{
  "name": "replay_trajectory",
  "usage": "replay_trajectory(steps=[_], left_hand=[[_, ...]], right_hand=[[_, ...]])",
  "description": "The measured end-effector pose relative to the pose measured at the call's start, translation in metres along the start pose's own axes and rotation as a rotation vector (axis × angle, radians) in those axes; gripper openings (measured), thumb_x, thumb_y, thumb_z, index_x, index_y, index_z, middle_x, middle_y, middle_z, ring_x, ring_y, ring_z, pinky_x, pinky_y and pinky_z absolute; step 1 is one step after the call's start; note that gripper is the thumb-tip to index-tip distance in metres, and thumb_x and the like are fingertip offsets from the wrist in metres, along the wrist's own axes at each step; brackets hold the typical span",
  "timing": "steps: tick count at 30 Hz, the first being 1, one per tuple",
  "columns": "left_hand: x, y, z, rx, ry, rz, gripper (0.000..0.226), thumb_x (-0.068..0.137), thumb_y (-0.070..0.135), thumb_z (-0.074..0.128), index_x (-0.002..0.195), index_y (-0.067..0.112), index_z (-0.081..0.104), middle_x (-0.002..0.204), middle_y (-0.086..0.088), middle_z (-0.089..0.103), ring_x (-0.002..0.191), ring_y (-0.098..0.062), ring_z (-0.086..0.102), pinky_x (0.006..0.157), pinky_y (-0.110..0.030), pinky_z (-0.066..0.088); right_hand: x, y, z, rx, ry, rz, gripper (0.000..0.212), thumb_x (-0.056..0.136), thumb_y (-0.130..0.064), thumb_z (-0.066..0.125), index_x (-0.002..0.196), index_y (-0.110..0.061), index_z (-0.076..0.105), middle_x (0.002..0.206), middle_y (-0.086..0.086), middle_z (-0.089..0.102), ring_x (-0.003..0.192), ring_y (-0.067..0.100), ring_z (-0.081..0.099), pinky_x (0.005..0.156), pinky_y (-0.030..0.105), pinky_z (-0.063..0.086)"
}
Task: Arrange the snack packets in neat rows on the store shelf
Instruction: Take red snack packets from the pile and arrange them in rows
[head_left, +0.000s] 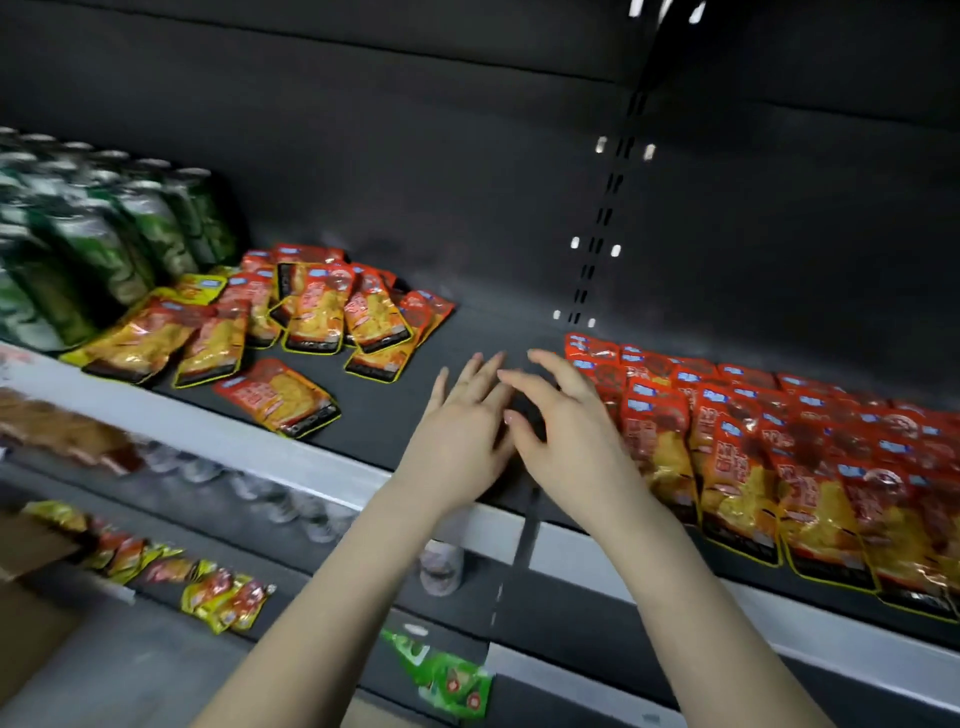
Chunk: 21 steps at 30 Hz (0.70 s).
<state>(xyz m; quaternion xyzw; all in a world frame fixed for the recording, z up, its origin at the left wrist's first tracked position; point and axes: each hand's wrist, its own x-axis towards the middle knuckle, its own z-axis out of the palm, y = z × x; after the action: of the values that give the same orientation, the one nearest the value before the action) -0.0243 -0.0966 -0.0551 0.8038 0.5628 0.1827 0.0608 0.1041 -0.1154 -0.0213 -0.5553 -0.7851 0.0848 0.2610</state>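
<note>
**Two empty hands over the gap, loose pile to their left**

Both hands hover side by side above the bare middle of the shelf (415, 358). Left hand (460, 431): fingers straight, spread a little, holding nothing. Right hand (569, 434): fingers relaxed and lightly bent, also empty, its outer side just beside the neat rows (753, 452). Whether it touches them I cannot tell.

The neat rows stand overlapped on the right half of the shelf, running from back to front. The loose pile (311, 312) lies scattered on the left half, packets crossing at odd angles. One stray packet (278, 397) sits apart near the front lip.

Step in hand, as I read it: fetch from the pile and extend the rows leftward. To do it well, take few packets at a time, square their bottom edges, and set them down flush to the last column with labels facing the same way.

Room: open shelf lies between pile and rows, enough for sliding. Watch the front lip, since the stray packet could be nudged off. The green cans (104, 234) crowd the pile's far left, so draw packets rightward, away from them.
</note>
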Motion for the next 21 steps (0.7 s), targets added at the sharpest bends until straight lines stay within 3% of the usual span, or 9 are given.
replay_trajectory(steps=[12, 16, 21], left_hand=[[-0.011, -0.180, -0.079, 0.145, 0.029, -0.188, 0.052, 0.095, 0.030, 0.040, 0.146, 0.023, 0.029, 0.157, 0.000, 0.018, 0.145, -0.029, 0.012, 0.116, -0.047, 0.005], [-0.013, -0.247, -0.096, 0.175, 0.014, -0.220, 0.050, 0.096, 0.030, 0.039, 0.145, 0.026, 0.030, 0.155, 0.001, 0.023, 0.144, -0.029, 0.018, 0.116, -0.049, 0.009], [0.018, -0.281, -0.103, 0.136, -0.024, -0.176, 0.049, 0.096, 0.028, 0.039, 0.145, 0.021, 0.032, 0.151, -0.004, 0.032, 0.140, -0.027, 0.028, 0.115, -0.048, 0.013]], right_hand=[[0.103, -0.121, 0.093, 0.031, -0.105, -0.082, 0.042, 0.094, -0.007, 0.040, 0.132, -0.021, 0.050, 0.147, 0.001, 0.034, 0.131, 0.023, 0.039, 0.107, 0.034, 0.037], [0.138, -0.157, 0.128, 0.026, -0.140, -0.032, 0.042, 0.096, -0.013, 0.040, 0.137, -0.021, 0.044, 0.150, 0.001, 0.029, 0.133, 0.022, 0.037, 0.106, 0.032, 0.033], [0.179, -0.170, 0.155, 0.011, -0.144, 0.066, 0.046, 0.094, -0.019, 0.048, 0.139, -0.020, 0.040, 0.149, 0.005, 0.030, 0.132, 0.028, 0.037, 0.110, 0.036, 0.034]])
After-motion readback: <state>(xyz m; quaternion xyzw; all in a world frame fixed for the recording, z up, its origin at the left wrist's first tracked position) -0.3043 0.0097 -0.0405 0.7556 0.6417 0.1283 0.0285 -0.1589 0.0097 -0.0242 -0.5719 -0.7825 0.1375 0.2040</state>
